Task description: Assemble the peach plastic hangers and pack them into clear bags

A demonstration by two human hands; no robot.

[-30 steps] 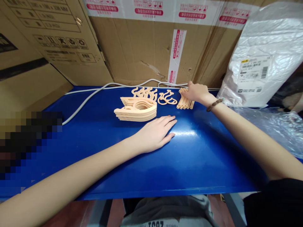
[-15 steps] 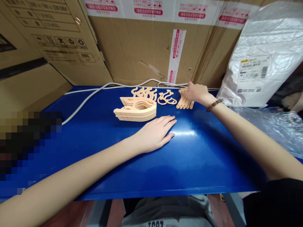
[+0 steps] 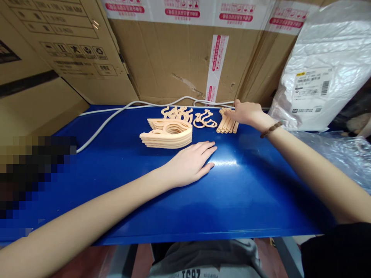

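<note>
My left hand (image 3: 191, 164) lies flat and open on the blue table (image 3: 145, 193), just in front of a stack of peach plastic hanger bodies (image 3: 168, 134). My right hand (image 3: 247, 113) reaches to the back of the table and rests on the right side of a row of peach plastic rods (image 3: 226, 124); its fingers are curled over them and mostly hidden. Between stack and rods lie peach hook pieces (image 3: 204, 119), with more hooks (image 3: 178, 113) behind the stack. A bead bracelet (image 3: 270, 129) is on my right wrist.
Cardboard boxes (image 3: 185, 50) wall the back and left. A white cable (image 3: 116, 114) runs along the back edge. A white plastic bag with a label (image 3: 315, 69) leans at the right, with clear plastic wrap (image 3: 339, 154) below it. A blurred patch covers the left edge.
My right hand has shifted slightly to the right along the rods. The left hand has stayed flat in place.
</note>
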